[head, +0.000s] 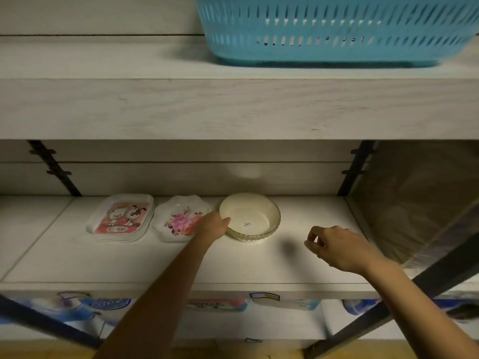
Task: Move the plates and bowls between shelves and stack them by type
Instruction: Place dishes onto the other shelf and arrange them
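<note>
The left hand [213, 225] reaches in across the middle shelf [155, 260] and meets the near left rim of a cream bowl [255, 212]. One fingertip lies against that rim, but the rest of the fingers are tucked behind the back of the hand, so I cannot tell whether it pinches the rim or only touches it. The right hand [337, 247] hovers over the shelf to the right of the bowl, apart from it, with its fingers loosely curled and nothing in them. The bowl stands upright toward the back of the shelf and has a small sticker on its floor. Just beside it on the left lies a white plate with a pink flower [181, 218], partly covered by the left hand. Left of that is a stack of rectangular plates with cartoon animals [121, 217]. On the shelf above [233, 107] stands a blue slotted basket [337, 29]. Below the middle shelf are blue and white packages [111, 304].
</note>
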A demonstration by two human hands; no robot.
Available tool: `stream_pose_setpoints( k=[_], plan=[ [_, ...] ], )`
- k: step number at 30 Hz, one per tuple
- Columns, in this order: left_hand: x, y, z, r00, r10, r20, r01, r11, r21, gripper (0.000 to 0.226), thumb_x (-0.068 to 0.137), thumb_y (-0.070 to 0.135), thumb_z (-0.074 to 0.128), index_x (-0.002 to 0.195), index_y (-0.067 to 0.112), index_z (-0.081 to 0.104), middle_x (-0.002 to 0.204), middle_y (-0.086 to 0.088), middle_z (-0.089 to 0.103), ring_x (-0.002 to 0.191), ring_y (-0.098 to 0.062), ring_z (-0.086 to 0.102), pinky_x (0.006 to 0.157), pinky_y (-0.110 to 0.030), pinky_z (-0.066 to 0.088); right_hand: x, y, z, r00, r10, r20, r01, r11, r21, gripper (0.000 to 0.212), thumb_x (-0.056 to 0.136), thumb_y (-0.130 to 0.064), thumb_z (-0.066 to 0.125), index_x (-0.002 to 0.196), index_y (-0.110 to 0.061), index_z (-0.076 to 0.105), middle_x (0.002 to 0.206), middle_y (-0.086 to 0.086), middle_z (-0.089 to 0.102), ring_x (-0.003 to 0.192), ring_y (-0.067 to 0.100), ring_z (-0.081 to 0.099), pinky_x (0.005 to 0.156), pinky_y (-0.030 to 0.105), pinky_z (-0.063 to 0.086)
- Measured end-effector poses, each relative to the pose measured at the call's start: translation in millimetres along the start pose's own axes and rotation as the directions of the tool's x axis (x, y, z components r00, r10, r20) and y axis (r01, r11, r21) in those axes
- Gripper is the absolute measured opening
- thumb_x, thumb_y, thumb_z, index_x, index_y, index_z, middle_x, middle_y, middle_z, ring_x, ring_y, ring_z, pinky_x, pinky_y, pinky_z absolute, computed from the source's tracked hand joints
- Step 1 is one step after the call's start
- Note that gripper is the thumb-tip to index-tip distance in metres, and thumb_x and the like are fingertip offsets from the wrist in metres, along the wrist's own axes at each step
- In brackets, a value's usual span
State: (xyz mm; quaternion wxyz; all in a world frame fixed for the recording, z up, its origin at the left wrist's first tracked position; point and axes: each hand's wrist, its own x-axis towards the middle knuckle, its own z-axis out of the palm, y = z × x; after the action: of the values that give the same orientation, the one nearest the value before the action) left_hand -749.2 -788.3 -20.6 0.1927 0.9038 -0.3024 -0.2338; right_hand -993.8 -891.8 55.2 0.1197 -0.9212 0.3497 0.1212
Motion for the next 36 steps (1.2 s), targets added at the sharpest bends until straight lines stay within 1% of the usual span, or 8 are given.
stream_pose_setpoints(
  k=[5, 9, 16, 23, 26, 31, 34, 36],
  plan=[
    [-31.1, -10.7, -19.4, 0.990, 0.106, -0.092, -0.086, 0.976, 0.202, 0.047, 0.098, 0.036, 0.031, 0.106, 0.000, 0.059, 0.081, -0.008, 0.053, 0.082, -0.019, 0.051, 0.073, -0.028, 0.040, 4.2, -14.1, 4.6, 0.998, -0.054, -0.027, 0.053, 0.998, -0.018, 0.038, 0.095, -0.049, 0.034, 0.117, -0.025, 0.053, 0.109, 0.000, 0.067, 0.093, 0.020, 0.063, 0.084, 0.034, 0.052],
    [-66.2, -40.0, -38.5, 0.971, 0.177, -0.161, -0.122, 0.945, 0.303, 0.043, 0.097, 0.036, 0.032, 0.114, 0.005, 0.057, 0.105, -0.011, 0.064, 0.093, -0.021, 0.058, 0.089, -0.031, 0.046, 9.0, -37.8, 10.2, 0.990, -0.137, -0.035, 0.135, 0.990, -0.051, 0.038, 0.096, -0.047, 0.033, 0.119, -0.025, 0.052, 0.115, 0.000, 0.065, 0.099, 0.020, 0.061, 0.082, 0.031, 0.048],
    [-135.7, -119.2, -76.9, 0.976, 0.093, -0.196, -0.029, 0.951, 0.309, 0.030, 0.094, 0.038, 0.039, 0.077, 0.015, 0.047, 0.065, 0.002, 0.047, 0.072, -0.017, 0.051, 0.071, -0.029, 0.045, 11.7, -108.7, 23.7, 0.944, -0.330, -0.014, 0.328, 0.942, -0.077, 0.032, 0.096, -0.044, 0.034, 0.113, -0.026, 0.054, 0.114, 0.001, 0.064, 0.099, 0.023, 0.060, 0.077, 0.032, 0.047],
    [-196.9, -217.2, -128.7, 0.974, -0.014, -0.225, 0.082, 0.951, 0.299, 0.028, 0.095, 0.034, 0.037, 0.090, 0.013, 0.055, 0.089, -0.004, 0.058, 0.080, -0.018, 0.055, 0.077, -0.029, 0.045, 4.0, -219.5, 36.1, 0.869, -0.494, -0.033, 0.484, 0.862, -0.152, 0.032, 0.095, -0.045, 0.034, 0.112, -0.028, 0.055, 0.116, 0.000, 0.064, 0.104, 0.023, 0.058, 0.074, 0.032, 0.039],
    [-222.8, -263.1, -151.5, 0.955, -0.037, -0.294, 0.104, 0.971, 0.215, 0.031, 0.096, 0.035, 0.036, 0.091, 0.013, 0.057, 0.084, -0.001, 0.056, 0.082, -0.019, 0.058, 0.080, -0.031, 0.049, -4.7, -273.8, 45.2, 0.849, -0.527, -0.045, 0.517, 0.844, -0.141, 0.031, 0.094, -0.047, 0.035, 0.110, -0.028, 0.054, 0.116, -0.001, 0.064, 0.104, 0.023, 0.059, 0.074, 0.033, 0.041],
    [-253.0, -358.9, -190.1, 0.927, -0.040, -0.373, 0.127, 0.969, 0.211, 0.025, 0.095, 0.037, 0.037, 0.085, 0.021, 0.054, 0.074, 0.006, 0.052, 0.075, -0.012, 0.055, 0.071, -0.022, 0.042, -19.2, -366.5, 64.4, 0.820, -0.568, -0.075, 0.558, 0.821, -0.123, 0.033, 0.094, -0.047, 0.036, 0.110, -0.026, 0.055, 0.115, 0.001, 0.063, 0.101, 0.024, 0.059, 0.071, 0.032, 0.041],
    [-264.4, -410.8, -212.3, 0.913, -0.042, -0.405, 0.152, 0.958, 0.242, 0.029, 0.095, 0.036, 0.039, 0.068, 0.026, 0.044, 0.060, 0.010, 0.042, 0.060, -0.006, 0.046, 0.059, -0.021, 0.035, -25.9, -419.4, 74.7, 0.817, -0.574, -0.059, 0.568, 0.818, -0.095, 0.032, 0.094, -0.047, 0.036, 0.108, -0.025, 0.055, 0.115, 0.001, 0.063, 0.101, 0.025, 0.058, 0.071, 0.033, 0.041],
    [-269.4, -440.8, -228.5, 0.894, -0.066, -0.443, 0.192, 0.950, 0.247, 0.030, 0.094, 0.036, 0.040, 0.070, 0.020, 0.048, 0.060, 0.005, 0.046, 0.062, -0.013, 0.052, 0.059, -0.025, 0.037, -30.4, -451.3, 78.8, 0.813, -0.578, -0.065, 0.573, 0.815, -0.081, 0.032, 0.095, -0.045, 0.036, 0.109, -0.023, 0.055, 0.116, 0.002, 0.062, 0.102, 0.026, 0.057, 0.070, 0.032, 0.038]
  ],
)
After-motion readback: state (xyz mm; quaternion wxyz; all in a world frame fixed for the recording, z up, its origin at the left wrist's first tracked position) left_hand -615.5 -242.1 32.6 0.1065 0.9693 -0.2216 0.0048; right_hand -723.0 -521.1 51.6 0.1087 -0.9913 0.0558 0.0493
